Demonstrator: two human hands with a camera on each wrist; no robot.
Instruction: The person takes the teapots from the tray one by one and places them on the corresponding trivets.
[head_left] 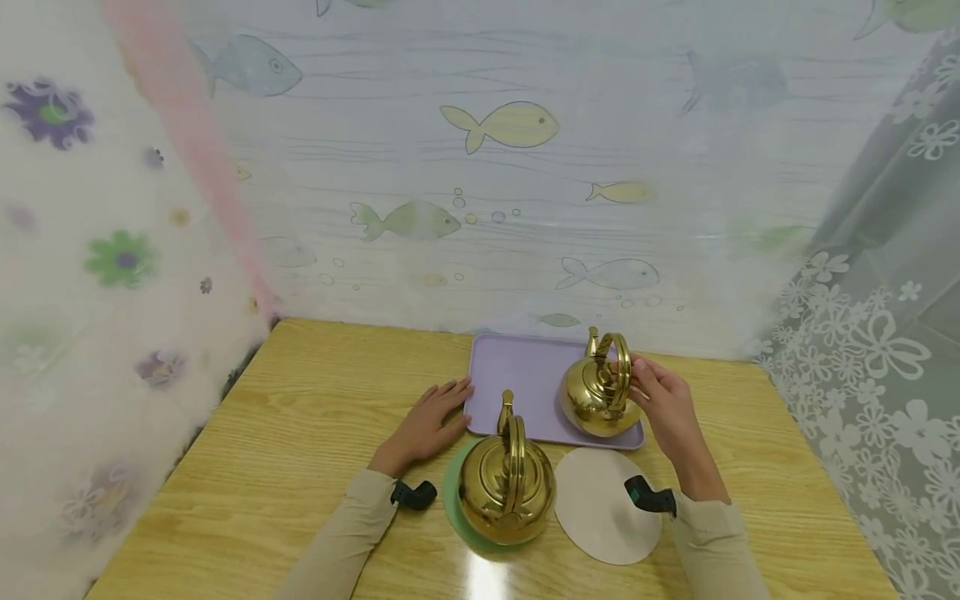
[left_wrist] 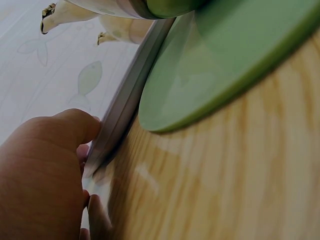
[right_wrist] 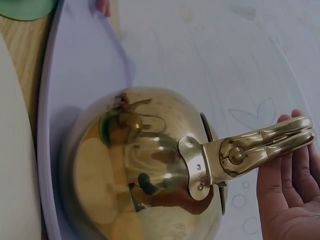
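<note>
1. Your right hand [head_left: 671, 417] is touching the handle [right_wrist: 265, 156] of the far kettle [head_left: 583, 398], its fingers lying behind the arch; I cannot tell whether they are closing round it. Your left hand [head_left: 427, 421] is resting at the left edge of the lavender tray [head_left: 517, 358], fingers stretched out rather than wrapping it.
2. That kettle is sitting on the right part of the tray, its spout [head_left: 592, 342] pointing toward the fish-patterned wall covering [head_left: 495, 250].
3. For good control, you should be centring your fingers on the arch, since an off-centre hold could be letting the round, smooth body swing.
4. You should be steadying the tray lightly with the left hand; a hard sideways push could be sliding it beneath the kettle.
5. Beside your left wrist, the near kettle [head_left: 504, 492] is standing on the green mat [head_left: 453, 492], so you should be minding its spout and body.
6. Just in front of the tray, the pale mat [head_left: 609, 508] is lying near your right wrist; you should be raising that sleeve clear.
</note>
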